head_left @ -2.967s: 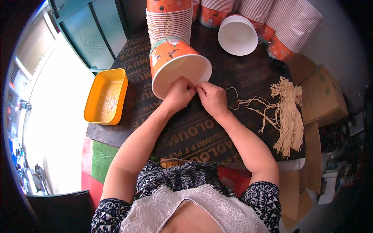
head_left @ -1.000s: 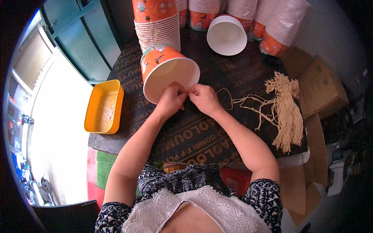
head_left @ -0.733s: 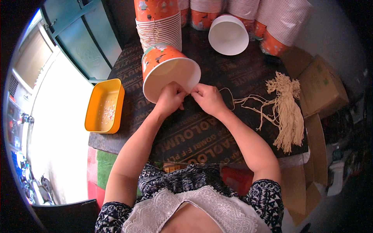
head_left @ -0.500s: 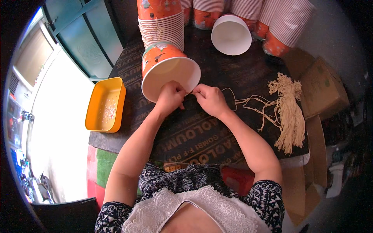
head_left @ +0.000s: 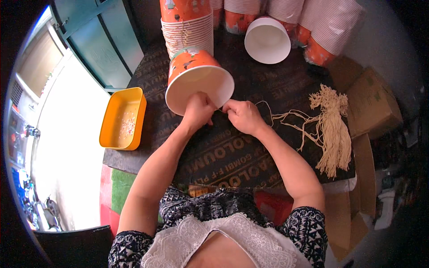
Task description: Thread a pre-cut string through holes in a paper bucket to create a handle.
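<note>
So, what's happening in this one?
A person works at a dark table. The left hand seems to have its grip on the rim of a tilted orange bucket that opens toward the person. The right hand, close beside it, appears to pinch cream string trailing toward a bundle of strings on the right. Exact holds are hidden.
</note>
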A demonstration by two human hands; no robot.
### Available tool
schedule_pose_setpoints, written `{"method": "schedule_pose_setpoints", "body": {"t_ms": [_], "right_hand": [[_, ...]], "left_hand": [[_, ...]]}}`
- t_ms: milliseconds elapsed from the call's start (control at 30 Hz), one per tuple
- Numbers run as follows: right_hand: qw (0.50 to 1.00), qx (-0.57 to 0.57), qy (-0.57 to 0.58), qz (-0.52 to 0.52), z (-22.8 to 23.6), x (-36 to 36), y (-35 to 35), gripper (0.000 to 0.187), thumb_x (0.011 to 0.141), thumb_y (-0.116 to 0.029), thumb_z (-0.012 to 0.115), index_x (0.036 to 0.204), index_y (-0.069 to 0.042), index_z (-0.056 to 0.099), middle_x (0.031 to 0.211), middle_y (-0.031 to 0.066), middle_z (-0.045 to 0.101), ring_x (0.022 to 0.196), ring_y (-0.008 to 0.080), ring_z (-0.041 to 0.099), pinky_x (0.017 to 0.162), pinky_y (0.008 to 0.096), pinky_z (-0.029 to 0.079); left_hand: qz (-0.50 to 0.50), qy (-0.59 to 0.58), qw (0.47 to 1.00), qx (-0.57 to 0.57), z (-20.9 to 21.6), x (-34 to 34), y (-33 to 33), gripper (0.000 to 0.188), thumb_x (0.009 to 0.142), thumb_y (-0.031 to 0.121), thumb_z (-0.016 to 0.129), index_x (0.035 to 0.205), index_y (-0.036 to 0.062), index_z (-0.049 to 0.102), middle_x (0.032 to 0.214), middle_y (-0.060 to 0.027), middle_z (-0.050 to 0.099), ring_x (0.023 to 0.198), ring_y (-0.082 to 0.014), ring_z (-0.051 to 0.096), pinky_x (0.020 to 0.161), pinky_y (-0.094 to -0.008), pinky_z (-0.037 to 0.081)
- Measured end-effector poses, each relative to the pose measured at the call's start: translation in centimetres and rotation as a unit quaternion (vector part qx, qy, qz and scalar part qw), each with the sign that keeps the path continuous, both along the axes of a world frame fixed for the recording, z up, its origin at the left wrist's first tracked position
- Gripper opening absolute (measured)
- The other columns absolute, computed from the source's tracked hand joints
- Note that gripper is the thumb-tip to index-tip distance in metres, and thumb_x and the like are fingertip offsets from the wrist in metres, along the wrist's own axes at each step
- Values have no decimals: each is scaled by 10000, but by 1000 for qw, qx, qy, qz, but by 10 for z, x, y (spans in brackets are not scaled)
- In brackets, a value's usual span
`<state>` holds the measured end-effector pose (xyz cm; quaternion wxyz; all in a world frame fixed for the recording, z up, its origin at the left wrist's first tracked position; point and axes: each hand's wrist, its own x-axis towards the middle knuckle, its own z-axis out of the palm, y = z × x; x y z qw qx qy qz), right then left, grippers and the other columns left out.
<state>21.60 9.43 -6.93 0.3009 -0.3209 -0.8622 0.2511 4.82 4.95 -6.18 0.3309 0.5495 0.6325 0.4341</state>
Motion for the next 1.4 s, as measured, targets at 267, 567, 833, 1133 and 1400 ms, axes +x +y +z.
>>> {"method": "schedule_pose_setpoints", "body": {"t_ms": [267, 567, 833, 1133, 1400], "right_hand": [[990, -3, 2, -142, -2, -9, 9, 292, 832, -256, 568, 814, 30, 627, 741, 231, 618, 718, 368, 636, 612, 422, 481], [987, -7, 62, -146, 0, 6, 22, 407, 878, -351, 500, 852, 36, 622, 814, 263, 606, 762, 432, 602, 641, 502, 474], [952, 250, 105, -142, 41, 20, 5, 78, 858, -117, 557, 891, -52, 585, 749, 170, 613, 700, 370, 607, 542, 439, 460], [933, 350, -35, -74, 80, 1, -29, 87, 779, -62, 576, 855, -38, 540, 697, 131, 607, 621, 313, 616, 509, 385, 484], [950, 303, 51, -61, 81, 5, -58, 286, 817, -65, 589, 1092, -12, 532, 740, 161, 629, 631, 329, 622, 528, 394, 488]], "left_hand": [[-29, -4, 999, 20, 2, -2, -1, 154, 774, 25, 558, 656, -73, 559, 567, -104, 536, 424, -204, 556, 356, -315, 469], [-76, 117, 990, 17, 18, 6, -32, 125, 763, 16, 522, 672, -59, 565, 615, -147, 563, 549, -266, 595, 485, -348, 482], [-43, 151, 911, 381, 100, 13, -117, 92, 788, -20, 605, 720, -25, 542, 723, -129, 550, 572, -265, 541, 540, -313, 443], [-46, 359, 884, 295, 123, -12, -111, 638, 746, 273, 694, 1262, 24, 413, 1306, -235, 386, 1245, -400, 358, 1035, -454, 311], [5, 386, 885, 258, 65, -15, -95, 682, 711, 8, 527, 1348, -24, 288, 1381, -239, 304, 1324, -420, 234, 1097, -501, 175]]}}
